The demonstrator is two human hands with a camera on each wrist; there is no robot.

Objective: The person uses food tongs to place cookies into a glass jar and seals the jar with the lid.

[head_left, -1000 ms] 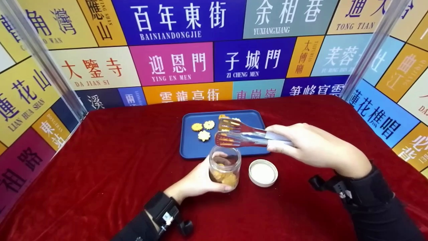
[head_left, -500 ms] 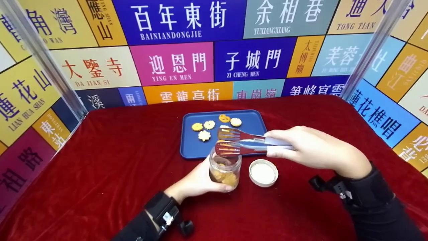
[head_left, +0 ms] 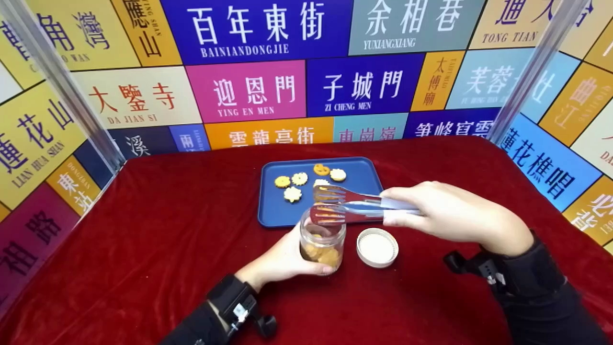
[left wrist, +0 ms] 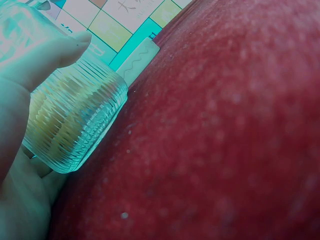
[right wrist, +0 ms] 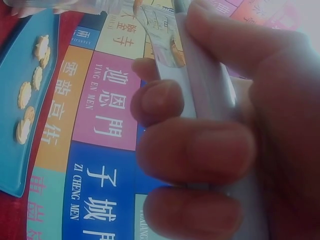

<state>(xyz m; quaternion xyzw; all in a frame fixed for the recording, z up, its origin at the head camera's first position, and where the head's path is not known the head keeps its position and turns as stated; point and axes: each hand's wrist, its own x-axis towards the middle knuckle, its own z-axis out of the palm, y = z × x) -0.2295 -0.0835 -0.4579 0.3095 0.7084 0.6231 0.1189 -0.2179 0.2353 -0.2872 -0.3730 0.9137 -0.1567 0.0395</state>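
My left hand (head_left: 282,258) is wrapped around a ribbed clear glass jar (head_left: 338,239), which stands tilted slightly with its mouth uncovered. Golden-brown biscuits (head_left: 321,254) fill its lower part; the left wrist view shows the thumb across the jar (left wrist: 80,115). With curled fingers and thumb my right hand (head_left: 440,211) holds metal tongs (head_left: 354,208) by their pale handles. The slotted tong ends are spread apart, the lower one overlapping the jar's mouth. Nothing shows gripped between them. In the right wrist view, the fingers cover much of the tongs' handles (right wrist: 210,80).
Behind the jar lies a blue tray (head_left: 274,213) with several biscuits (head_left: 292,194) and a pretzel (head_left: 321,169) on it. A cream-coloured lid (head_left: 377,247) rests inside-up to the right of the jar. Red cloth (head_left: 182,230) covers the table; a wall of coloured signs (head_left: 258,91) stands behind.
My right hand has lowered the tongs toward the jar's mouth, uncovering the pretzel and a biscuit at the tray's back. Lately they have shifted slightly right. The left hand and jar stay put.
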